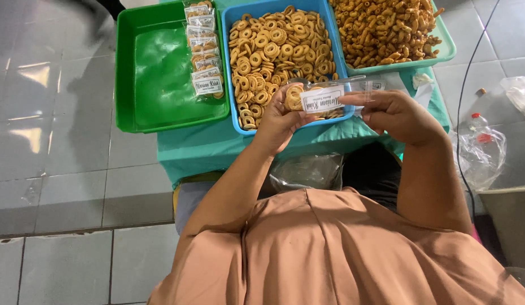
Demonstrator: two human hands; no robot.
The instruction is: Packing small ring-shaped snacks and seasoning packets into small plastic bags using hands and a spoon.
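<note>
My left hand (280, 120) and my right hand (399, 114) hold a small clear plastic packet (321, 97) with a white label between them, just above the near edge of a blue tray (228, 62). Inside the packet are ring-shaped golden snacks. My left hand grips the packet's left end and presses a ring snack (294, 97) against it; my right hand pinches the right end. The blue tray is heaped with loose ring snacks (276, 48).
A green tray (155, 79) at the left holds a row of filled labelled packets (205, 53) along its right side. A teal tray of curled golden snacks (386, 28) stands at the right. The trays rest on a teal-covered low table (217, 149). Plastic bags and a bottle (480, 144) lie on the tiled floor.
</note>
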